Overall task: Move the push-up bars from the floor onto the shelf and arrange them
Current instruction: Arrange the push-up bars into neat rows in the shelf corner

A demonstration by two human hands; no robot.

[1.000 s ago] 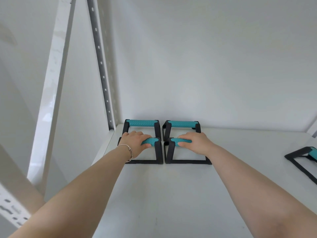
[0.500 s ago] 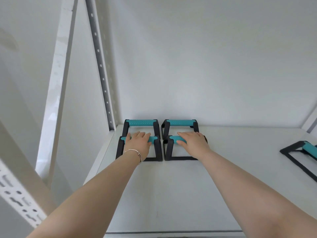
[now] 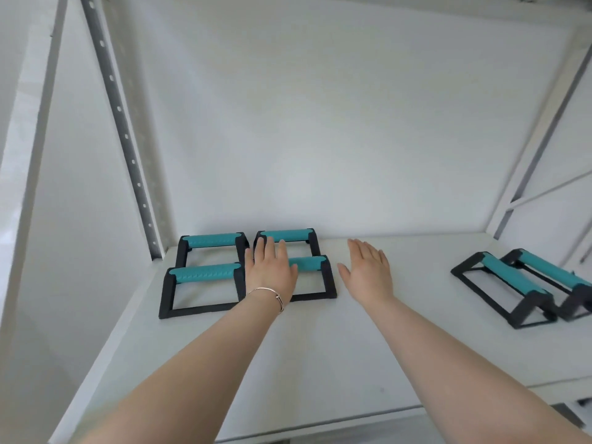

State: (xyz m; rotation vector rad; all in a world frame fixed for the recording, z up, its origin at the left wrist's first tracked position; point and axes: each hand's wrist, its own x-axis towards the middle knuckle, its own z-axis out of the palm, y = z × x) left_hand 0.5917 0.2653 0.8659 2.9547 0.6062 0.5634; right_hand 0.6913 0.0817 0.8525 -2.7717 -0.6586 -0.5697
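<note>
a white shelf board meets a plain white back wall; a perforated grey upright stands at the left, under soft even light.

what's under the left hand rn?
The left hand, open and flat, is over the front-right push-up bar of the block of four. The right end of its teal grip shows; the left end is covered. Contact can't be judged.

no readable txt, no labels, no nos.
</note>
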